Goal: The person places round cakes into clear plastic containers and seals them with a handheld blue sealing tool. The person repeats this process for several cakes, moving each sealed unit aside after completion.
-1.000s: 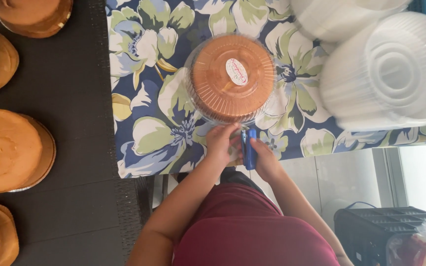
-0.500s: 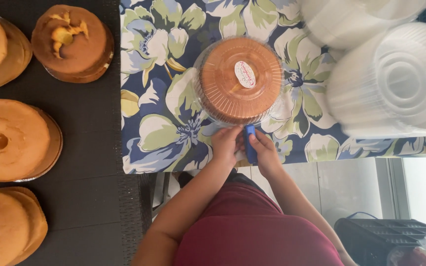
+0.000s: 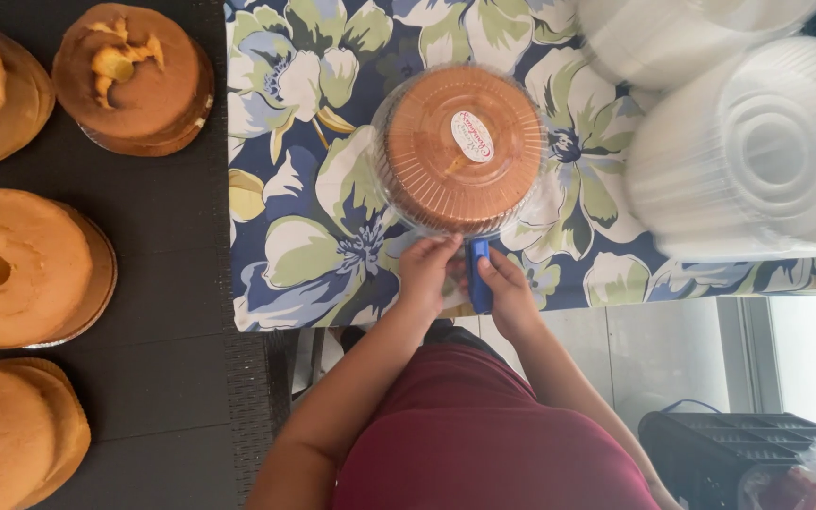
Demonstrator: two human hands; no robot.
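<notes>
Floral tablecloth [image 3: 304, 189] shifted right since earlier.

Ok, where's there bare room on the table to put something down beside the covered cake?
Free cloth lies left of the covered cake, up to the floral cloth's edge. A dark strip runs between that edge and the bare cakes. Right is crowded by stacked clear lids. In front, the left hand and right hand with a blue tool fill the edge.
</notes>
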